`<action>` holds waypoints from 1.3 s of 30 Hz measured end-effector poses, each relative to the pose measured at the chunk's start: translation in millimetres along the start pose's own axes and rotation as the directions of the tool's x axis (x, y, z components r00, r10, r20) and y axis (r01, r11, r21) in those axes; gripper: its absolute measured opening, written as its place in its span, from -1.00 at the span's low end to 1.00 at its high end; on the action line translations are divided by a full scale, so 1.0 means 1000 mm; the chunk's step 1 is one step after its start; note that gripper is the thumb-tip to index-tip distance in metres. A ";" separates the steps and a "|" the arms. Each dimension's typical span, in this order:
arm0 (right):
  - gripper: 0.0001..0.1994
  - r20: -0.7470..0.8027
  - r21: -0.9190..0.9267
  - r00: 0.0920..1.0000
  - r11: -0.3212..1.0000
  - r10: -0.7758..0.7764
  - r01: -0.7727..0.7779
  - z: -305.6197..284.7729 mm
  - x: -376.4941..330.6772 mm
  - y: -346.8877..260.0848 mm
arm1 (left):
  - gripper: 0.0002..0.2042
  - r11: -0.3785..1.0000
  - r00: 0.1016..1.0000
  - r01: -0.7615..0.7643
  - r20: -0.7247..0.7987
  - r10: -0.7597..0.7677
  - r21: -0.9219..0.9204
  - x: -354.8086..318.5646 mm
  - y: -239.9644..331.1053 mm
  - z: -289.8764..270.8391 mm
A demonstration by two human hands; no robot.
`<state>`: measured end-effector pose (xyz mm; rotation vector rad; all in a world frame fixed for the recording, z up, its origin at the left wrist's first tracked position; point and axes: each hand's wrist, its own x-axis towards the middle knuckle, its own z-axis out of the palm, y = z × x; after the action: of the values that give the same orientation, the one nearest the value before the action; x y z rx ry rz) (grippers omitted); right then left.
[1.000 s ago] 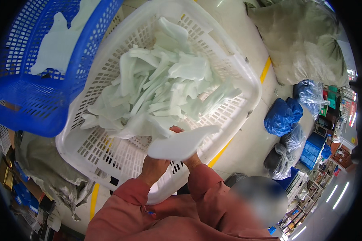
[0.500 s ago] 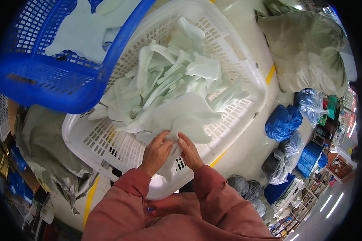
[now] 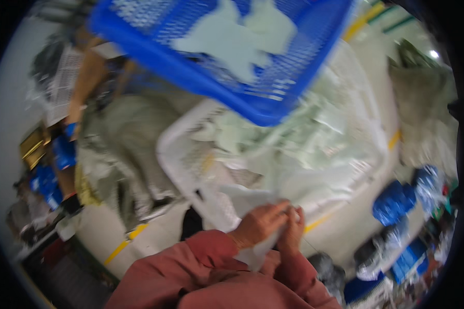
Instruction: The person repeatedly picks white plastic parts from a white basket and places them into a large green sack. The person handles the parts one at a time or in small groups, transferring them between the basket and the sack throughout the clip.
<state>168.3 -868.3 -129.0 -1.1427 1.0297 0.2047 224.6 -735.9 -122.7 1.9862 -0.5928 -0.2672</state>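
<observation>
My left hand [image 3: 258, 224] and my right hand [image 3: 292, 233] are together at the near side of a white plastic basket [image 3: 176, 164]. Both are closed on a thin, pale, flexible sheet piece [image 3: 246, 196], with fingertips nearly meeting at its edge. Part of the piece hangs below my hands, toward my red sleeves. Inside the white basket lies a heap of similar whitish-green cut pieces [image 3: 314, 129], blurred by motion. A blue plastic basket [image 3: 265, 114] overlaps the far side of the white one. In it rest flat, irregularly shaped pale pieces [image 3: 224, 38].
A crumpled grey-green woven sack [image 3: 123, 136] lies left of the white basket. Another full sack [image 3: 423, 103] stands at the far right. Blue plastic bags [image 3: 392, 203] and dark bags [image 3: 325, 270] sit along the right. Yellow lines [image 3: 122, 248] mark the floor.
The view has swung left, so the baskets appear farther right. My hands, still on the pale piece, have drawn closer to my body, and more of it hangs beneath them.
</observation>
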 end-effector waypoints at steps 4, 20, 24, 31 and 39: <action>-0.66 0.229 -0.055 0.973 0.998 0.020 -0.008 0.067 -0.083 -0.034 | -0.79 0.995 0.980 0.097 -0.174 -0.093 0.016 -0.044 0.049 -0.093; -0.65 0.676 -0.300 0.734 0.882 -0.072 0.363 0.382 -0.147 0.060 | -0.69 0.909 0.719 0.353 -0.686 -0.111 0.222 -0.202 -0.015 -0.349; -0.70 0.592 -0.364 0.799 0.851 -0.102 0.378 0.390 -0.114 0.086 | -0.78 0.843 0.603 0.490 -0.785 -0.145 0.221 -0.220 -0.037 -0.345; -0.65 0.563 -0.411 0.808 0.791 -0.170 0.453 0.376 -0.084 0.060 | -0.40 0.530 0.416 0.848 -0.642 -0.645 0.016 -0.299 -0.129 -0.315; -0.73 0.585 -0.384 0.777 0.765 -0.232 0.518 0.384 -0.122 0.029 | -0.46 0.293 0.464 0.876 -0.505 -0.728 0.382 -0.315 -0.226 -0.277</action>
<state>301.4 -496.5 -41.5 -1.6684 0.2284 0.4478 139.5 -275.7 -210.9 2.7824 0.7143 -0.4891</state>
